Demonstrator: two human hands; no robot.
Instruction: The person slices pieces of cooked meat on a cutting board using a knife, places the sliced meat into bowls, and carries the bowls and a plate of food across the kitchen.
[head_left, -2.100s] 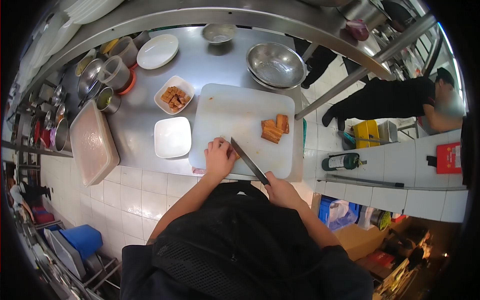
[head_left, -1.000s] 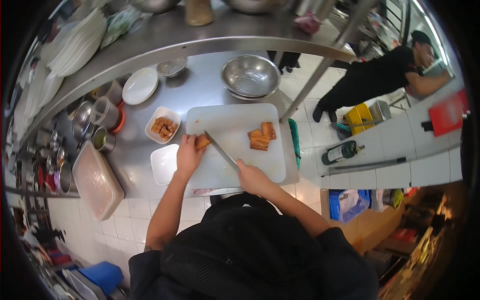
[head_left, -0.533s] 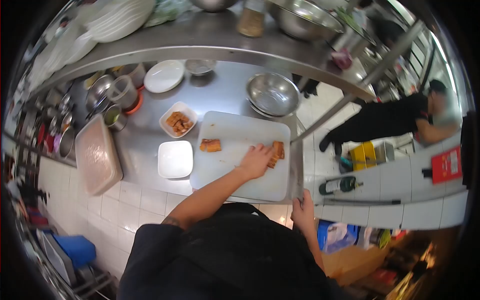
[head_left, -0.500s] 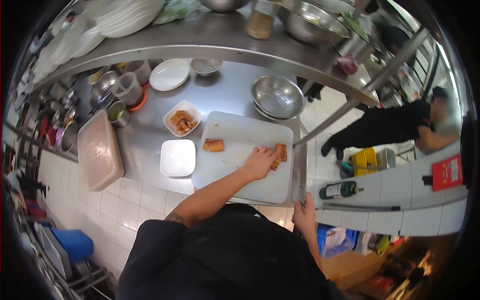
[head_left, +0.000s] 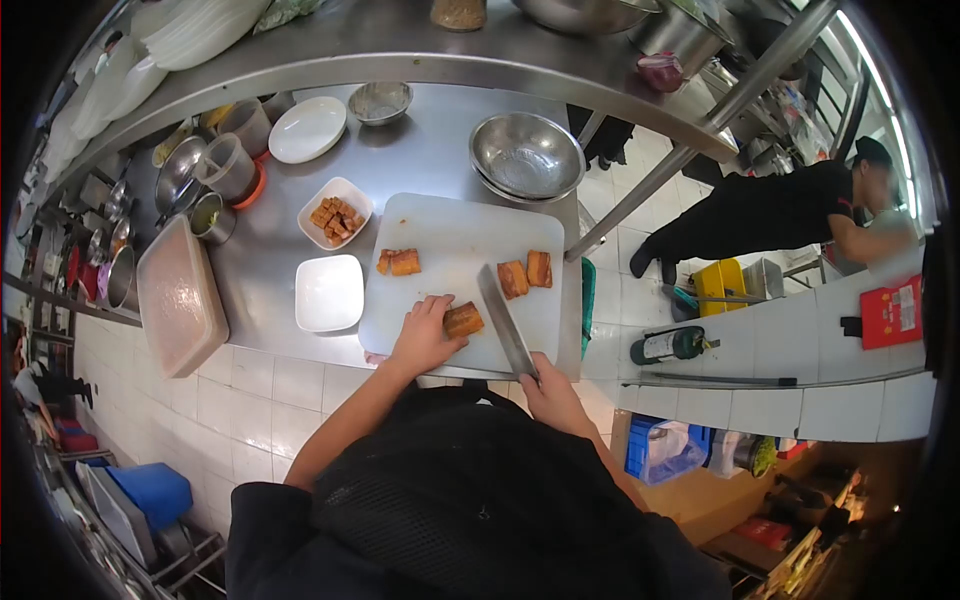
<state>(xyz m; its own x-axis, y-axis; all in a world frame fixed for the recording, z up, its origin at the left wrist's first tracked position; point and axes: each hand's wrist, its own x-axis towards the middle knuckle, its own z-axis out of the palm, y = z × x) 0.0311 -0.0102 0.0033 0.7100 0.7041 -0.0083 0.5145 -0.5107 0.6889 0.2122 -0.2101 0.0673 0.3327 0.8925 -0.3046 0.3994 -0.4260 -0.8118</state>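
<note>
My left hand [head_left: 428,335] is at the near middle of the white cutting board [head_left: 430,218], fingers closed on a piece of browned meat, which looks like roast pork belly [head_left: 463,320]. In my right hand [head_left: 553,395] is a knife [head_left: 507,325], its broad blade slanting away over the board, just right of that piece. Beyond the blade lie two meat pieces [head_left: 513,279] side by side. Another meat chunk [head_left: 400,262] rests on the board's left. Cut meat cubes fill part of a white square bowl [head_left: 309,222]; a second white bowl [head_left: 330,293] stands nearer me.
Steel bowls [head_left: 527,155] are stacked behind the board. A lidded plastic tub [head_left: 183,295] stands on the left, near cups and a white plate [head_left: 307,130]. A steel shelf [head_left: 420,68] crosses above, with a post [head_left: 650,195] at right. Another person [head_left: 760,225] works beyond.
My left hand has moved left and towards me, now with one meat piece. My right hand has come in from the right with the knife over the board. The view has shifted slightly.
</note>
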